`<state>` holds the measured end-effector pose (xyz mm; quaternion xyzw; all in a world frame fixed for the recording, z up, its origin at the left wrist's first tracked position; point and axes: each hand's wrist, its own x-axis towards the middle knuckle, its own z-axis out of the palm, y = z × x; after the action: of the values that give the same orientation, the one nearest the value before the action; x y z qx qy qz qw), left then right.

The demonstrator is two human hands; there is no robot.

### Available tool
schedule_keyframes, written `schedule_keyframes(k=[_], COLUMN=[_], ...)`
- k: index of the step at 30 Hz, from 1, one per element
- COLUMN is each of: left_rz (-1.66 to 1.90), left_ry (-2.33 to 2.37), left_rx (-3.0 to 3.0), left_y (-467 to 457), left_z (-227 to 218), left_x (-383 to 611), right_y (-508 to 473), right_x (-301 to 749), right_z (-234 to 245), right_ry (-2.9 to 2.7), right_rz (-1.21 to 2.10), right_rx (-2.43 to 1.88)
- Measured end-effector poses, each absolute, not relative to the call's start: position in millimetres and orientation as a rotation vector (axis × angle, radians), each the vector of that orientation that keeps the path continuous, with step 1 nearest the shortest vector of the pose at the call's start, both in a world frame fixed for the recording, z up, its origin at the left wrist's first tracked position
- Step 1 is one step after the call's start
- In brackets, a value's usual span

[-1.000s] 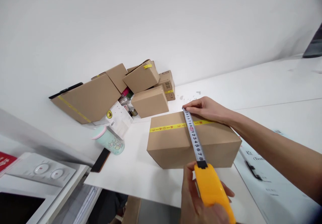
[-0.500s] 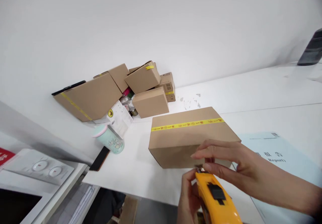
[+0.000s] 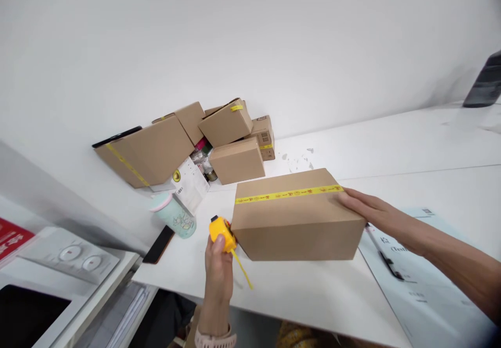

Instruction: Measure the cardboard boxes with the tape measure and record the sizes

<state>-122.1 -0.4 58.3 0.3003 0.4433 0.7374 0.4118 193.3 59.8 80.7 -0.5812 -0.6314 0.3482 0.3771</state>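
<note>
A closed cardboard box [image 3: 297,243] lies on the white table, with a strip of yellow printed tape [image 3: 289,193] across its top. Just off its left end, my left hand [image 3: 219,262] is closed around a yellow tape measure [image 3: 222,233]. A short length of yellow blade [image 3: 243,271] sticks out of it, pointing down and to the right. My right hand [image 3: 371,210] lies against the box's top right edge, its fingers stretched out along the cardboard; their undersides are hidden. A pale watch strap [image 3: 215,339] circles my left wrist.
Several cardboard boxes [image 3: 237,168] are piled by the wall. Left of the box stand a mint tumbler [image 3: 177,222] and a dark flat object [image 3: 158,246]. Pale blue papers [image 3: 426,285] with a pen [image 3: 391,265] lie at the right. The table's front edge runs below my hands.
My left hand has carried the tape measure left to the box's left end, and a length of blade now shows. My right hand has moved from the tape measure to the box's right edge.
</note>
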Motion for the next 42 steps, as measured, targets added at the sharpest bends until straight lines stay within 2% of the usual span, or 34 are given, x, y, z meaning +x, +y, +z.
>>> schedule_keyframes(k=[4,6,9,13,16,19,22,24,27,31,34,37,39,41,42], left_rz=[1.930,1.951,1.922,1.842,1.842,1.911,1.909,1.773,1.376,0.857,0.673,0.841,1.220,1.556,1.582], left_ry=[1.033,1.025,1.079,1.167,1.231,1.259,1.291,1.454,1.835,2.087,2.107,2.135,2.053,1.676,1.381], left_rx=[0.775,0.810,0.838,0.880,0.936,1.025,1.233,1.508,1.811,2.025,2.096,2.249,2.452,2.659,2.758], left_y=[4,5,6,7,10,15,23,32,50,77,91,88,73,51,41], left_z=[59,57,43,13,5,22,53,74,96,106,106,100,91,75,64], left_x=[-125,-128,-128,-126,-131,-139,-137,-129,-106,-80,-75,-73,-65,-48,-36], right_y=[57,61,64,61,56,55,60,64,67,65,65,66,66,65,65], right_x=[197,200,197,187,193,218,250,266,271,258,253,262,273,285,288], right_z=[83,69,31,-21,-39,-36,-24,-21,-25,-36,-36,-28,-18,-8,-3], right_ry=[-1.575,-1.609,-1.588,-1.576,-1.609,-1.580,-1.532,-1.602,-1.683,-1.874,-2.045,-1.919,-1.650,-1.352,-1.240], right_rz=[1.208,1.178,0.963,0.814,0.760,0.529,0.305,0.329,0.346,0.344,0.416,0.631,0.881,1.088,1.140], right_rx=[-1.182,-1.044,-1.021,-1.109,-1.181,-1.408,-1.851,-2.112,-2.282,-2.133,-1.941,-1.792,-1.613,-1.385,-1.282])
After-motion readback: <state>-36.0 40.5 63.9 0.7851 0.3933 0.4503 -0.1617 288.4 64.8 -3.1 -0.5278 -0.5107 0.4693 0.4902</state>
